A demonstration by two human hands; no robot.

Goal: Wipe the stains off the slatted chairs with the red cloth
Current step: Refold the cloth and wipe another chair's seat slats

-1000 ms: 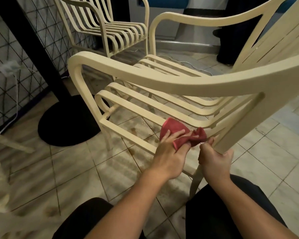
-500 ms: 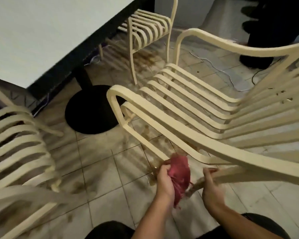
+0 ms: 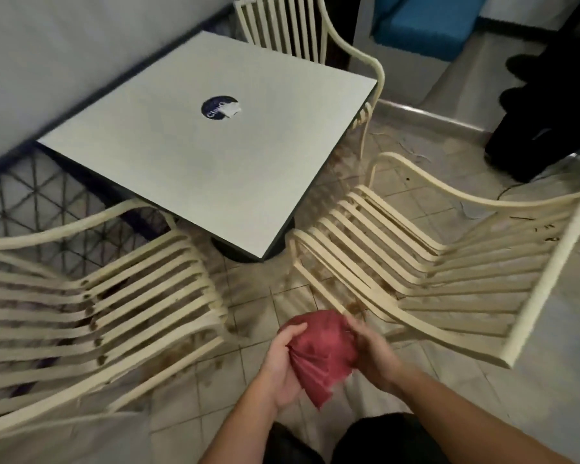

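The red cloth [image 3: 320,354] is bunched between both hands above the tiled floor, low in the middle of the view. My left hand [image 3: 282,366] grips its left side with the thumb over the top. My right hand [image 3: 374,354] holds its right side, fingers curled round the fabric. One cream slatted chair [image 3: 449,262] stands to the right, its near armrest just beyond my right hand, with dark specks on the backrest. A second slatted chair [image 3: 98,313] stands to the left, with brown stains along its seat slats. Neither hand touches a chair.
A square grey table [image 3: 215,145] on a black pedestal base stands between the chairs, and a third slatted chair [image 3: 315,38] stands behind it. A wire grid panel [image 3: 47,202] lines the left wall. A person's dark legs [image 3: 549,95] stand far right. The floor tiles are stained.
The view has risen from low beside the right chair to above both chairs and the table. My right hand left the chair leg and took hold of the cloth with my left hand.
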